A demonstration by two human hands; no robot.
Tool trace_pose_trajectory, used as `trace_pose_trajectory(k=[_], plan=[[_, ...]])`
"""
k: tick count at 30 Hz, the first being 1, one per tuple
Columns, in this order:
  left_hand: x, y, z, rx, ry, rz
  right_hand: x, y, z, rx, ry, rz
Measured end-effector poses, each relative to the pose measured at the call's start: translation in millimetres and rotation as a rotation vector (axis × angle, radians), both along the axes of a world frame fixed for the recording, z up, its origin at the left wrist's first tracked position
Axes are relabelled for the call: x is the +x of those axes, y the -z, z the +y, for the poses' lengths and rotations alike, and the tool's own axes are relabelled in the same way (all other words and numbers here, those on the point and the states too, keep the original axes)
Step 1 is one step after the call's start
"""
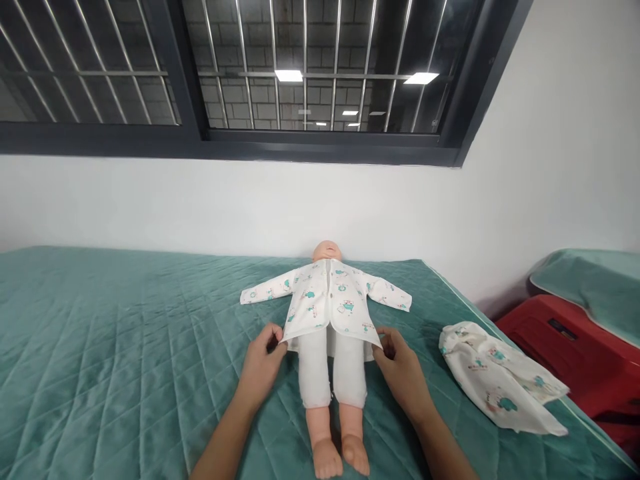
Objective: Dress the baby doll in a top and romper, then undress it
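A baby doll (327, 251) lies on its back, head toward the wall and bare feet toward me. It wears a white jacket (313, 303) with small green and red prints, its sleeves spread out to both sides. White cloth covers the legs down to the shins. My left hand (264, 353) pinches the jacket's lower left corner. At the lower right corner, my right hand (395, 357) pinches the hem the same way. The front edges meet near the chest and part toward the bottom. The doll's hands are hidden in the sleeves.
Under the doll is a green quilted cover (150, 347). Crumpled printed white clothing (500, 380) lies to the right. Beyond the edge stands a red plastic case (575, 340) with green fabric (595, 287) over it. A white wall (225, 207) and barred window (320, 143) are behind.
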State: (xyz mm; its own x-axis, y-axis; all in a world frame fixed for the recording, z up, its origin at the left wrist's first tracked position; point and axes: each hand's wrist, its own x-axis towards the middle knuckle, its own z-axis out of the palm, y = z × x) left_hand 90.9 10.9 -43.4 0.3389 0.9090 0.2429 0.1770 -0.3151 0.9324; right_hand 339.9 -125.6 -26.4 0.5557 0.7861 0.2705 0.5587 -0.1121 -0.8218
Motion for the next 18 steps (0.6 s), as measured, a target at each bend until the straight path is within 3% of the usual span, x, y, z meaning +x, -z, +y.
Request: trace_pose_trajectory(k=[5,9,13,18], plan=[[-1.1,0.2,-0.4,-0.005,0.01,-0.02,3.0,2.9,-2.2,-0.025,0.064,0.002],[-2.6,-4.4,-2.1,-0.01,0.084,-0.031,-0.1,-0.2,-2.3,-0.032,0.02,0.044],[-8.6,-5.4,1.6,0.007,0.118,-0.181,1.7,-3.0,-5.6,0.063,-0.09,0.284],[-4.2,0.9,16.2,-0.147,-0.047,-0.255,31.6,11.3,8.2,0.238,-0.136,0.755]])
